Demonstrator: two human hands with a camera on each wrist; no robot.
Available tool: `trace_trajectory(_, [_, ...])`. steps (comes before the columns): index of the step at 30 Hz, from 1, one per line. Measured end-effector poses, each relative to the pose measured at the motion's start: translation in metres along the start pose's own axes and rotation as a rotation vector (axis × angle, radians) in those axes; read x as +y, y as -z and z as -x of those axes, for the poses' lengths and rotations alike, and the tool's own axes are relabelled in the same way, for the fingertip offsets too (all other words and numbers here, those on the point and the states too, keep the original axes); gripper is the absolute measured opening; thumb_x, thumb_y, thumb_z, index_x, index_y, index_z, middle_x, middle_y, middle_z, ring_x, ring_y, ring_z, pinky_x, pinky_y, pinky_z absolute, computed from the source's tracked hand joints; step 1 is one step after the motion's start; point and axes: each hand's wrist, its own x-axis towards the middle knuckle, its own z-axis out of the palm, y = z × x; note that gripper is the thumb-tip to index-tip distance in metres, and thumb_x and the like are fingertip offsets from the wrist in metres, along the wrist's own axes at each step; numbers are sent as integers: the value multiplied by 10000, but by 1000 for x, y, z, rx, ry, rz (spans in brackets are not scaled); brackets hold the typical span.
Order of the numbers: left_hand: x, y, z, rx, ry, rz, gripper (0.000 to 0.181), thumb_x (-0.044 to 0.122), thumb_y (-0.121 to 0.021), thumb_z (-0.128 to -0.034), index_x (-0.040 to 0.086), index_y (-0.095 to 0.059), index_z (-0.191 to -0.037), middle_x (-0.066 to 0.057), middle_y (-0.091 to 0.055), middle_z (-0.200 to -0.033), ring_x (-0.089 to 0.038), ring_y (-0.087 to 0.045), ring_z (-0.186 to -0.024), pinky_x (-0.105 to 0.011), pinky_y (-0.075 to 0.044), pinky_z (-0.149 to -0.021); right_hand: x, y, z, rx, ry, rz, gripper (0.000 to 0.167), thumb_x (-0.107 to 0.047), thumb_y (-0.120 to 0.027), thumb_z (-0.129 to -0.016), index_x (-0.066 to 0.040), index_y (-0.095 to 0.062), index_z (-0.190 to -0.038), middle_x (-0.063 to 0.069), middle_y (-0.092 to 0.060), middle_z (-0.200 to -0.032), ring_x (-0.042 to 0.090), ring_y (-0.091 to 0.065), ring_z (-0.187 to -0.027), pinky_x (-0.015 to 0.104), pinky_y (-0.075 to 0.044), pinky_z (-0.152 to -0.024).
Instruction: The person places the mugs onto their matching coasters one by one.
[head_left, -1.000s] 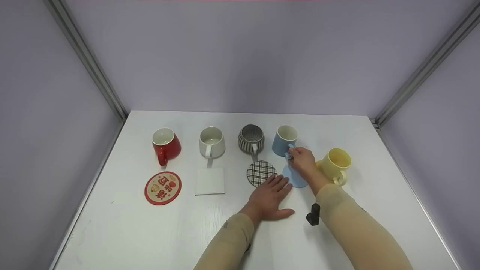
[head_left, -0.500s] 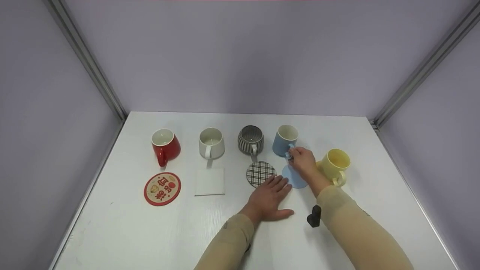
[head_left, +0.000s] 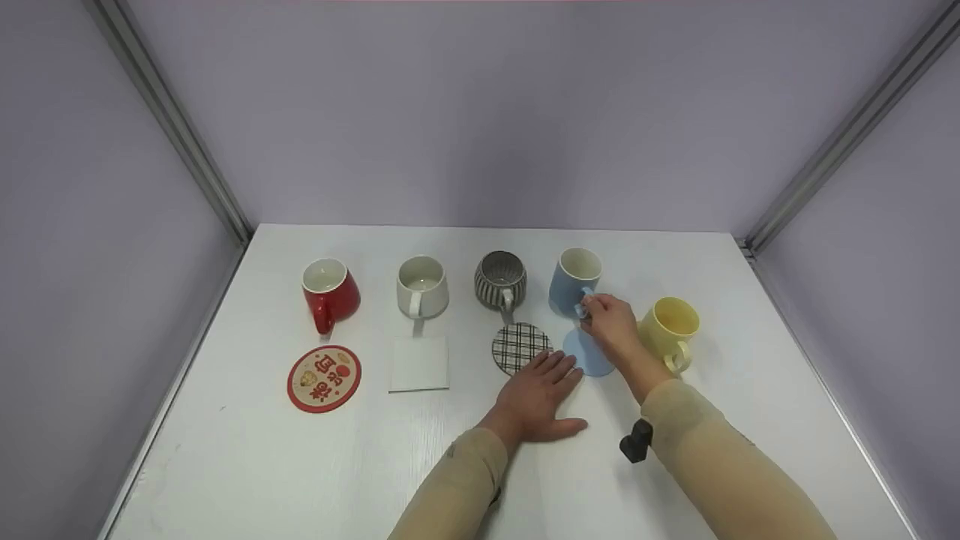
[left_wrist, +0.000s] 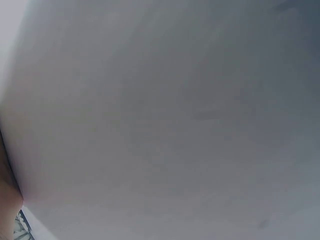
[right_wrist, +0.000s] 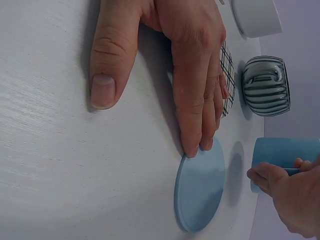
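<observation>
Head view, blue mug (head_left: 570,289) just beyond right grip (head_left: 612,324), handle (head_left: 580,310) pinched there, left grip (head_left: 537,400) spread.

Blue mug (head_left: 570,291), upright beyond blue coaster (right_wrist: 201,187)

Pale lilac walls (head_left: 510,112) meet at grey metal corner strips (head_left: 172,116) around a white tabletop (head_left: 262,465).

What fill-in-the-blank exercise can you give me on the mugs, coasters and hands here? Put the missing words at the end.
1. The right hand holds the blue mug by its ____.
2. The left hand lies with its palm facing ____.
3. In the head view, the plaid coaster lies to the ____ of the white square coaster.
4. The rightmost mug in the head view is coloured ____.

Missing words: handle; down; right; yellow.
</observation>
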Motion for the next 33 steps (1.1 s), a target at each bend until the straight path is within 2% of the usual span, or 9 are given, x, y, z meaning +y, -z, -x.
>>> trace_trajectory(2, [0, 0, 0, -6, 4, 3, 896, 789, -369, -999, 184, -385, -1660, -20, -315, -1725, -215, -249, -1600, -390, -137, -1299, 0, 1, 2, 7, 2, -25, 390, -211, -460, -1148, 87, -627, -1334, 244, -643, -1301, 335, -630, -1250, 390, -556, -1028])
trace_trajectory(9, [0, 0, 0, -22, 9, 7, 900, 791, -356, -1001, 185, -368, -1667, -18, -294, -1733, -211, -225, -1607, -386, -126, -1301, 0, 4, 7, 20, 11, 1, 379, -208, -458, -1148, 82, -646, -1303, 230, -662, -1241, 291, -650, -1148, 307, -573, -932])
trace_trajectory(16, [0, 2, 1, -21, 5, 16, 902, 790, -356, -1002, 181, -363, -1668, -26, -284, -1736, -214, -226, -1606, -389, -129, -1299, -4, 8, 15, 5, -13, -15, 387, -219, -441, -1156, 76, -630, -1322, 235, -641, -1282, 298, -640, -1185, 366, -557, -1024])
trace_trajectory(23, [-1, 0, -1, -14, 0, 9, 913, 804, -333, -999, 184, -363, -1668, -29, -288, -1735, -220, -231, -1605, -392, -137, -1300, -7, 12, 21, 3, -30, -2, 391, -249, -437, -1158, 49, -638, -1310, 211, -642, -1259, 250, -627, -1127, 343, -555, -1000])
trace_trajectory(33, [1, 1, 0, -29, 17, 1, 901, 796, -361, -998, 196, -363, -1669, -14, -294, -1732, -206, -233, -1604, -376, -128, -1300, -4, 15, 32, 8, -27, -64, 410, -225, -453, -1156, 81, -597, -1388, 256, -606, -1393, 329, -598, -1307, 391, -520, -1081])
